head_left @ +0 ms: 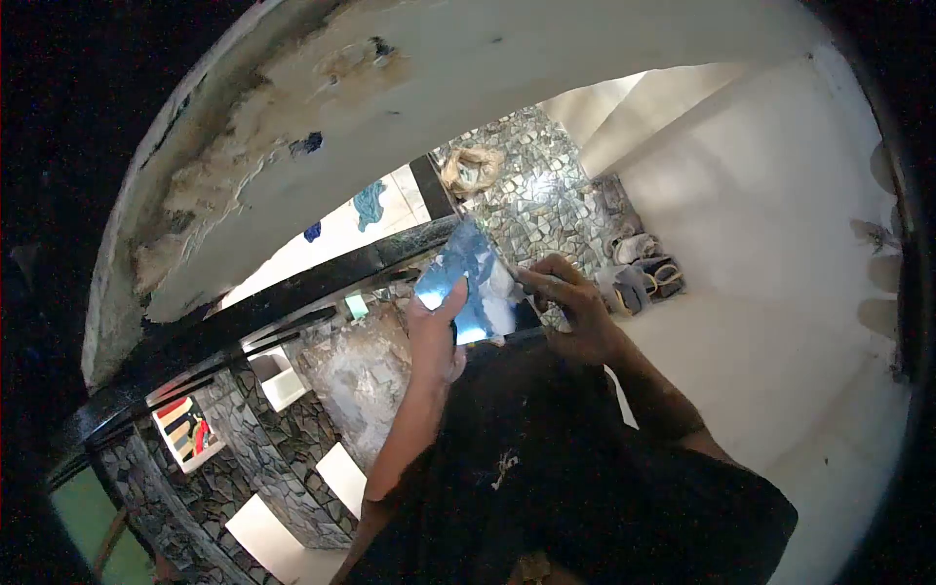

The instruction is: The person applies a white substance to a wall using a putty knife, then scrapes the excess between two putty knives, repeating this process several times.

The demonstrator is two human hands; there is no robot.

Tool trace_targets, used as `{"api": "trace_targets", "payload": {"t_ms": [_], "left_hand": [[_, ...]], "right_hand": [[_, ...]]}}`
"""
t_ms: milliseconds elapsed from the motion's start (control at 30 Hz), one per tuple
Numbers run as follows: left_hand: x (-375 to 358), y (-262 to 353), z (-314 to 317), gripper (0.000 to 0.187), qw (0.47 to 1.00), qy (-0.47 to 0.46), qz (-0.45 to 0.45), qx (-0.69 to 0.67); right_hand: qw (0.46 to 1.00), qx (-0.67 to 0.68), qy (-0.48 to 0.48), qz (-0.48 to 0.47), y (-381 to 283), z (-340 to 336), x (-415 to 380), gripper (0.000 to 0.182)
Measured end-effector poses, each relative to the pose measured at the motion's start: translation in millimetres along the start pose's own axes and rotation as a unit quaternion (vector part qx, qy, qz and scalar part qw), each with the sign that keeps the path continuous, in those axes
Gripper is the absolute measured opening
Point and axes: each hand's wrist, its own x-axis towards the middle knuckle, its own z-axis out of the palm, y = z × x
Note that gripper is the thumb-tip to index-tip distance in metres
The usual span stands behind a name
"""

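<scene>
My left hand (441, 327) grips a shiny metal plate (448, 278) by its near left edge, with the thumb on top. White paste (497, 297) lies on the plate's right side. At the plate's right edge is my right hand (575, 310), its fingers curled round something dark and thin that I cannot make out. The plate is in front of my chest, above the dark shirt.
Overhead is a wall edge (419, 93) with peeling plaster. A black rail (341, 273) crosses at the left. Stone-patterned steps hold a white box (283, 390) and a tray of tools (187, 434). Shoes (639, 283) and a fibre coil (472, 172) lie on the floor.
</scene>
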Motion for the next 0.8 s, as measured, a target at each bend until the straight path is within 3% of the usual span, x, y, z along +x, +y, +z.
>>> {"api": "trace_targets", "payload": {"t_ms": [33,200,367,500,633,800], "left_hand": [[-4,-1,-4,0.025,0.999,-0.016,-0.012,-0.033],[-22,5,-21,0.028,0.980,-0.111,-0.093,-0.135],[-45,17,-34,0.033,0.971,-0.182,-0.113,-0.108],[-35,12,-49,0.037,0.956,-0.241,-0.094,-0.138],[-37,38,-52,0.035,0.965,-0.239,-0.087,-0.065],[-30,39,-52,0.033,0.962,-0.248,-0.072,-0.082]], "right_hand": [[0.996,-0.092,0.001,-0.020,-20,2,3,0.065],[0.962,-0.269,-0.040,-0.037,-55,19,-16,0.061],[0.838,-0.489,0.000,-0.244,-63,37,-27,0.057],[0.836,-0.505,0.009,-0.213,-73,54,-35,0.053],[0.854,-0.453,0.036,-0.252,-67,63,-30,0.051],[0.880,-0.410,0.033,-0.236,-72,67,-17,0.048]]}}
